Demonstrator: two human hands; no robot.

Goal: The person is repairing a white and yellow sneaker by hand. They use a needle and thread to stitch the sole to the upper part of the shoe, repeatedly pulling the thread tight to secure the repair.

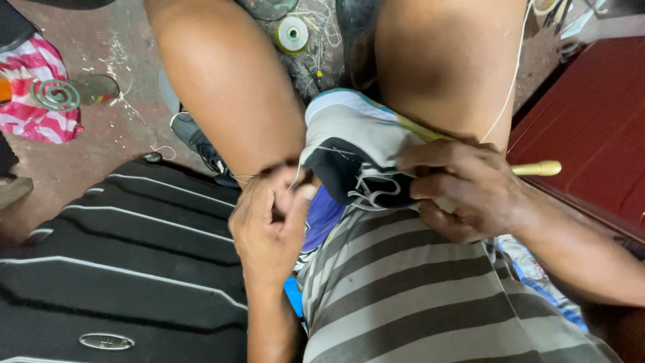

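A white, grey and black sneaker (349, 138) is clamped between my bare knees, sole side away from me. My left hand (269, 222) pinches a thin white thread (295, 176) at the shoe's left edge, fingers closed tight. My right hand (463, 191) presses on the shoe's right side and grips a tool with a pale wooden handle (537, 168) that sticks out to the right. Its tip is hidden under my fingers. A longer white thread (512, 84) runs from the shoe up past my right knee.
A black suitcase with thin white stripes (134, 255) lies at my left. On the stained floor are a green spiral coil (55, 94), pink-and-white cloth (30, 74), a dark shoe (198, 142) and a spool (292, 33). Red-brown furniture (591, 114) stands on the right.
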